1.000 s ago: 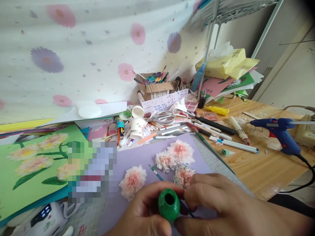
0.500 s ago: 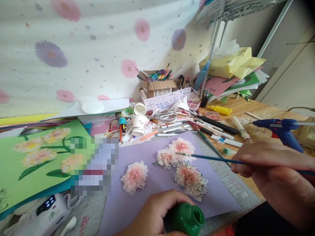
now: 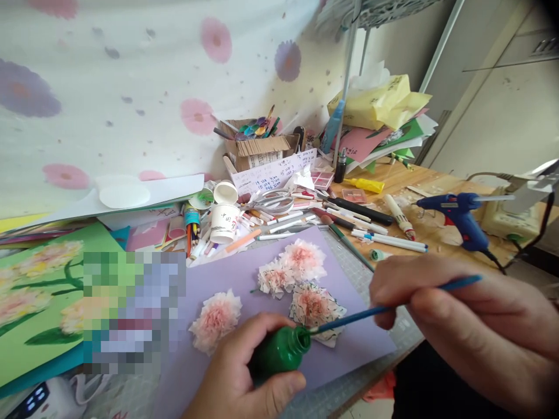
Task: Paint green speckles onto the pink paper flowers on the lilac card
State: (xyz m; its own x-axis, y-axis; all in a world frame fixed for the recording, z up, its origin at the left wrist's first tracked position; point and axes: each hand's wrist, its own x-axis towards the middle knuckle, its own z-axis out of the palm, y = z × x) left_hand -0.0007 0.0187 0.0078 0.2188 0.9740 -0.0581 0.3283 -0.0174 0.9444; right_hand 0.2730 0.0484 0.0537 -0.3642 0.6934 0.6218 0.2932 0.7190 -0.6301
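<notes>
My left hand (image 3: 244, 372) is wrapped round a green paint bottle (image 3: 282, 352), tilted so its uncapped mouth faces right. Between the fingers of my right hand (image 3: 454, 314) is a thin blue paintbrush (image 3: 358, 317); its tip is at the bottle's mouth. Beneath both hands lies a purple sheet of paper (image 3: 257, 279). Pink and white crumpled-tissue flowers sit on it: one flower (image 3: 217, 320) on the left, a pale one (image 3: 303, 259) at the top, a small one (image 3: 275, 278) beside that, and one with dark green edges (image 3: 317, 308) partly behind the brush.
A blue glue gun (image 3: 458, 215) lies at the right on the wooden table (image 3: 430, 186). Several pens, a paper cup (image 3: 224, 223) and a cardboard box (image 3: 257, 148) crowd the back. A green flower picture (image 3: 100, 244) lies at left, near a pixelated patch.
My right hand has brought the brush from over the flowers to the bottle's mouth. My left hand has raised the bottle slightly. The camera view has turned right.
</notes>
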